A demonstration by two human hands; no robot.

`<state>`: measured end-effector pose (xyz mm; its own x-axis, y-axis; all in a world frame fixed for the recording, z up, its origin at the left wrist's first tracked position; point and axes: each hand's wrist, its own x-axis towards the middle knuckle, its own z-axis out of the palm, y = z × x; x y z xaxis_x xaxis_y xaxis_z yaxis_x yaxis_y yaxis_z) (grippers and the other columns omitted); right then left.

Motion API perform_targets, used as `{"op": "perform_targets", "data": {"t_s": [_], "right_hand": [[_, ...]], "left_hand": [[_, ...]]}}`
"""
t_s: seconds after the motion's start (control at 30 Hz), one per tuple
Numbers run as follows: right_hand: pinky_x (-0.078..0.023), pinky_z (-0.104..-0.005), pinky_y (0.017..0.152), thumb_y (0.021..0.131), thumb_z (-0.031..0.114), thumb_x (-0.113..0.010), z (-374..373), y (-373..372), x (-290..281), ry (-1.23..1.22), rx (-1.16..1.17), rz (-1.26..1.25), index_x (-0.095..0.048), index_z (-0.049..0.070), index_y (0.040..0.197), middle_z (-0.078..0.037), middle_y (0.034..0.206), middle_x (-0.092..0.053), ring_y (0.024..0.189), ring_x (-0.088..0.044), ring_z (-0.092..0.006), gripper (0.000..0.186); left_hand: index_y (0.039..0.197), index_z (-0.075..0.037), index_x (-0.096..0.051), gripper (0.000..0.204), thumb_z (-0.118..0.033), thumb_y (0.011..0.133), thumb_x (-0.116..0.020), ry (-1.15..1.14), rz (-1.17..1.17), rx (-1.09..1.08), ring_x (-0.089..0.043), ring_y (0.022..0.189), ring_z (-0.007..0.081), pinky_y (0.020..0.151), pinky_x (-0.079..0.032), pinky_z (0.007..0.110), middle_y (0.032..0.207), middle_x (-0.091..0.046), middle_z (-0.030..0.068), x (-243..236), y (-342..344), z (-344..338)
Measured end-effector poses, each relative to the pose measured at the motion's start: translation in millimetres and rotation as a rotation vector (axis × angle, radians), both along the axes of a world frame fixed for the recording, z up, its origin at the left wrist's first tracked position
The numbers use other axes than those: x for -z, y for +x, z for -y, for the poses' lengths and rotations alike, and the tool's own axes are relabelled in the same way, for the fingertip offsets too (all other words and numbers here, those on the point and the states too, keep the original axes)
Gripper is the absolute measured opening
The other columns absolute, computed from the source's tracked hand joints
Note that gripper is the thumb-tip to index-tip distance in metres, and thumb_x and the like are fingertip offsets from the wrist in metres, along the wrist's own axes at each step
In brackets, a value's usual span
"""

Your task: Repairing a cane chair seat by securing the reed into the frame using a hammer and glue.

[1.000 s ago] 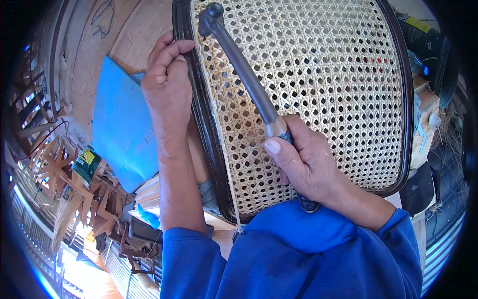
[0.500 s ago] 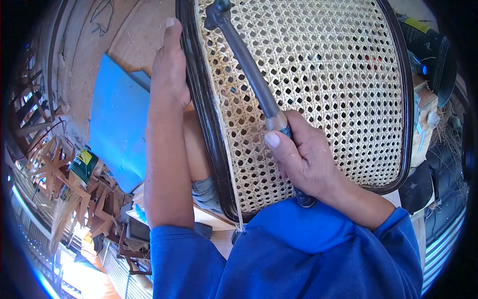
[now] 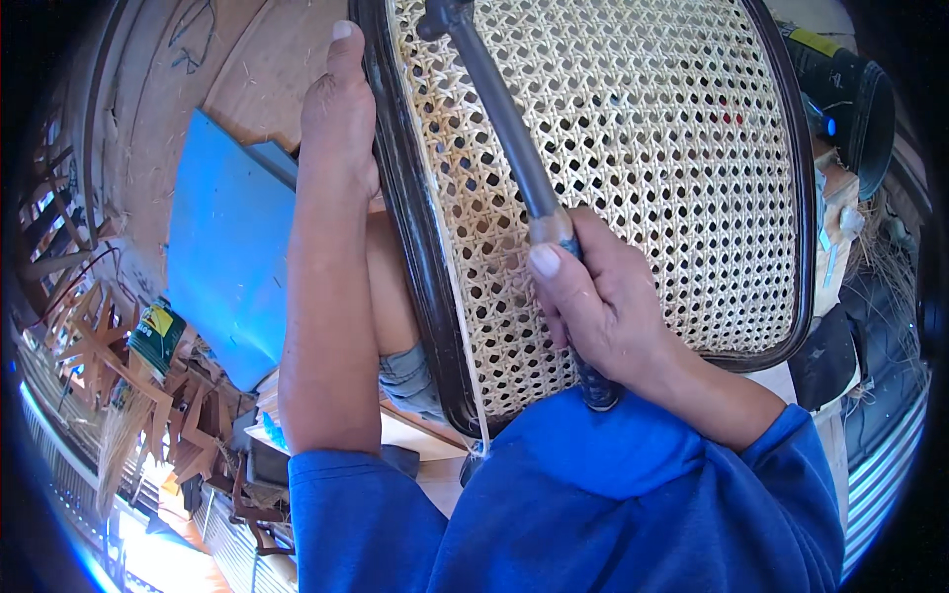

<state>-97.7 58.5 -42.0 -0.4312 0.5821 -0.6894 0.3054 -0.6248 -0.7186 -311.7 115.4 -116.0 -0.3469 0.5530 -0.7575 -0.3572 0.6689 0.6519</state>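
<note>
A woven cane panel (image 3: 633,168) in a dark wooden frame (image 3: 420,247) lies tilted across my lap. My left hand (image 3: 338,128) holds the frame's outer left side, thumb stretched along it, the other fingers mostly hidden. My right hand (image 3: 608,306) is closed round the lower handle of a hammer (image 3: 504,124), thumb lying along the grip. The hammer slants up and left over the weave, and its dark head is cut by the top edge near the left rim. A pale cane strip (image 3: 469,361) runs along the left inner rim, its loose end hanging past the bottom corner.
To the left, a blue sheet (image 3: 227,247) leans near wooden boards. Beyond it are a green can (image 3: 156,336) and stacked brown wooden pieces (image 3: 119,366). At the right stand a dark container (image 3: 850,109) and a wood block (image 3: 838,212), with loose fibres (image 3: 885,257) beside them.
The hammer and my right hand have shifted slightly, the hammer's head moving up and right in view. My left hand keeps its hold on the frame.
</note>
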Motion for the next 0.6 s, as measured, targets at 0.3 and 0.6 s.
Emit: {"op": "perform_targets", "data": {"t_s": [0.3,0.6], "right_hand": [[-0.046,-0.0344,0.051,0.097,0.032,-0.051,1.8,-10.3,3.5,0.002,-0.067,0.055,-0.054,-0.001,0.096,-0.011,0.063,-0.057,0.055,-0.059,-0.0197,0.034],[-0.047,-0.0345,0.051,0.097,0.031,-0.050,5.9,-3.3,-4.7,0.064,0.110,-0.062,-0.053,-0.002,0.097,-0.012,0.063,-0.058,0.055,-0.060,-0.0207,0.033]], "left_hand": [[0.110,0.004,-0.058,0.057,-0.050,0.095,-0.048,-0.028,-0.060,0.040,-0.066,0.067,0.0175,0.059,-0.058,0.032,0.087,-0.066,0.0101,7.7,-7.2,-2.0],[0.110,0.003,-0.058,0.054,-0.048,0.096,-0.048,0.006,-0.074,0.033,-0.067,0.069,0.0182,0.059,-0.058,0.032,0.090,-0.066,0.0111,6.2,-2.9,-1.9]]}}
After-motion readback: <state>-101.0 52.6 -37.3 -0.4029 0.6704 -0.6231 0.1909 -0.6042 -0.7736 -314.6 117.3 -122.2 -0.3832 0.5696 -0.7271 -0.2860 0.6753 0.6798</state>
